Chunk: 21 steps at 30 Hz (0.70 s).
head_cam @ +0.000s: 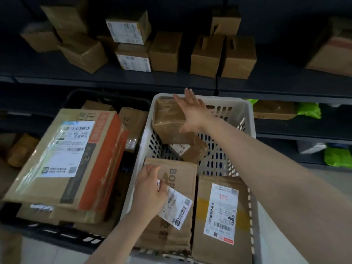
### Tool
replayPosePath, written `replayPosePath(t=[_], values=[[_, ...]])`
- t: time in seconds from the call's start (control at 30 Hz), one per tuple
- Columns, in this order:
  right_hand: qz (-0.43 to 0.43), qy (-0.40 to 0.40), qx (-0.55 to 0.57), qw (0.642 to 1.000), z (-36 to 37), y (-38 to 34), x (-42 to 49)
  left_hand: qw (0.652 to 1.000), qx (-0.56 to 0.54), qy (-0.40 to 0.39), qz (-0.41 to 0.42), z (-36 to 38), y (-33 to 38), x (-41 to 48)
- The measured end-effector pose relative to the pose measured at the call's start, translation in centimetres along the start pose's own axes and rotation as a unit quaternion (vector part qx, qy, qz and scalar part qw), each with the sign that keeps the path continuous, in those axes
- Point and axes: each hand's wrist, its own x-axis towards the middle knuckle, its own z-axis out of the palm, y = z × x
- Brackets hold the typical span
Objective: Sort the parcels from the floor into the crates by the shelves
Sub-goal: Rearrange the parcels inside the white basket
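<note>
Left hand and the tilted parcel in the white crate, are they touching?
Touching. The head view shows the left hand lying flat on the tilted parcel, fingers overlapping its white label, no gap visible.

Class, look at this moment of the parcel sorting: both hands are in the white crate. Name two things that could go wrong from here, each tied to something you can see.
1. The right hand lies flat and open on the tilted taped box at the far end of the white crate; it may slide onto the small box below.
2. The big orange-sided box sits tilted atop the black crate, so it could slip off.
</note>
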Motion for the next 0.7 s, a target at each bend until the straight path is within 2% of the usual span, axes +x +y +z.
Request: replayPosePath(t=[0.07,0.2,0.27,0.33,0.4,0.47,0.5,0.6,0.7], values=[[0.014,-0.016,-0.013,1.0,0.5,0.3,1.1,1.0,-0.013,-0.011,-0.006,-0.1,-0.5,0.8],[0.057,0.013,-0.06,0.996,0.2,0.4,0.6,0.998,-0.065,-0.009,0.003,-0.3,0.1,2.1],[0.104,-0.016,0.044,0.993,-1.0,1.2,-0.5,0.994,-0.112,-0.016,-0.012,-0.7,0.8,2.7],[0.145,-0.028,0.173,0.974,-2.8,2.6,-2.5,0.987,-0.159,-0.026,-0.023,-1.1,1.4,3.5],[0.192,0.015,0.272,0.943,-4.4,4.1,-4.8,0.967,-0.241,-0.05,-0.065,-1.5,2.5,5.0],[0.215,0.084,0.378,0.897,-5.2,5.4,-7.0,0.924,-0.356,-0.073,-0.116,-1.6,3.9,6.8],[0.214,0.098,0.428,0.873,-5.3,5.8,-7.9,0.89,-0.428,-0.078,-0.138,-1.7,4.6,7.6],[0.218,0.087,0.544,0.805,-4.5,6.4,-10.0,0.791,-0.576,-0.085,-0.187,-1.1,5.3,8.9],[0.221,0.067,0.65,0.724,-2.6,7.0,-11.3,0.716,-0.649,-0.16,-0.2,-1.3,4.6,9.2]])
